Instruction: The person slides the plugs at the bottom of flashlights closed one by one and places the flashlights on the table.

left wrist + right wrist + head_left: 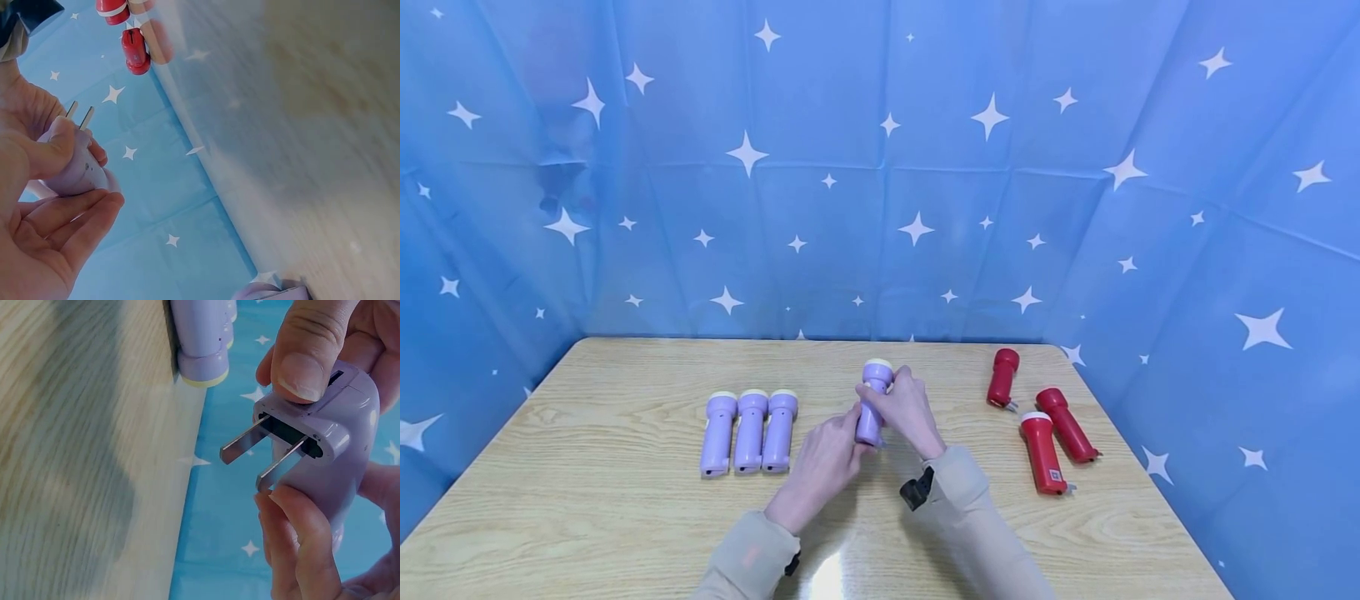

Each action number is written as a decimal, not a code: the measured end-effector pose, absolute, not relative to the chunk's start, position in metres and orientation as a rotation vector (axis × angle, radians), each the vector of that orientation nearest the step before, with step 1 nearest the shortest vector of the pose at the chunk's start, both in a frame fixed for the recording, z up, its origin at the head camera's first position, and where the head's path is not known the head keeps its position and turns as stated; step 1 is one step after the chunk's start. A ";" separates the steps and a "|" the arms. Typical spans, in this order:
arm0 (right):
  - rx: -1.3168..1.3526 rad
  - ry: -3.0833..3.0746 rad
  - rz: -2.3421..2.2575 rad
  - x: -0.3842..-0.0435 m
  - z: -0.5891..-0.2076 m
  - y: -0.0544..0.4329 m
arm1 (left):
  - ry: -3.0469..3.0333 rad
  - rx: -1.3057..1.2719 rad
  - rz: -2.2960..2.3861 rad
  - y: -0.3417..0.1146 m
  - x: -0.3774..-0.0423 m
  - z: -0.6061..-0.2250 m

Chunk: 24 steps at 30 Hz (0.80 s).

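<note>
Both hands hold a purple flashlight (870, 423) with a pale yellow head rim, its head pointing away over the middle of the table. My left hand (827, 458) grips the tail end; its thumb (59, 140) presses beside the plug. Higher on the body, my right hand (912, 410) holds it from the right side. Two flat metal prongs (275, 465) stick out of a slot in the tail, with fingertips close to one prong in the right wrist view. The fingers hide part of the body.
Three purple flashlights (748, 433) lie side by side on the wooden table (587, 517) to the left. On the right lie three red ones, a small one (1003, 379), a dark one (1070, 427) and a white-rimmed one (1042, 454). A starry blue curtain (850, 208) hangs behind.
</note>
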State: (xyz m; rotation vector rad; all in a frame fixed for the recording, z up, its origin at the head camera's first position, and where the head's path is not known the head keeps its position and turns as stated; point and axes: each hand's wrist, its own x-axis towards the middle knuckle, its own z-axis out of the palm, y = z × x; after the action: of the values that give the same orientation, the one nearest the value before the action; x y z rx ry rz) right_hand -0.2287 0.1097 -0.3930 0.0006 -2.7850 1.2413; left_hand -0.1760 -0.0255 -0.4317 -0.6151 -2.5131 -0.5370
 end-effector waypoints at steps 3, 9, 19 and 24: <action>-0.008 -2.781 1.245 -0.229 -0.390 0.109 | -2.500 -0.595 -0.530 -0.025 -0.175 -0.429; -0.007 -2.784 1.246 -0.228 -0.389 0.108 | -2.487 -0.578 -0.506 -0.024 -0.176 -0.429; -0.002 -2.785 1.247 -0.228 -0.389 0.107 | -2.498 -0.574 -0.510 -0.025 -0.176 -0.428; -0.010 -2.784 1.238 -0.228 -0.389 0.106 | -2.506 -0.574 -0.503 -0.025 -0.176 -0.428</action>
State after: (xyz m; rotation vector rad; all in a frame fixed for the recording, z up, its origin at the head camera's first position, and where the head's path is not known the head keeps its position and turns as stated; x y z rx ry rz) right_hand -0.2281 0.1056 -0.3894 -0.0100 -2.7844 1.2381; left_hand -0.1761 -0.0250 -0.4280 -0.5736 -2.5056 -0.5035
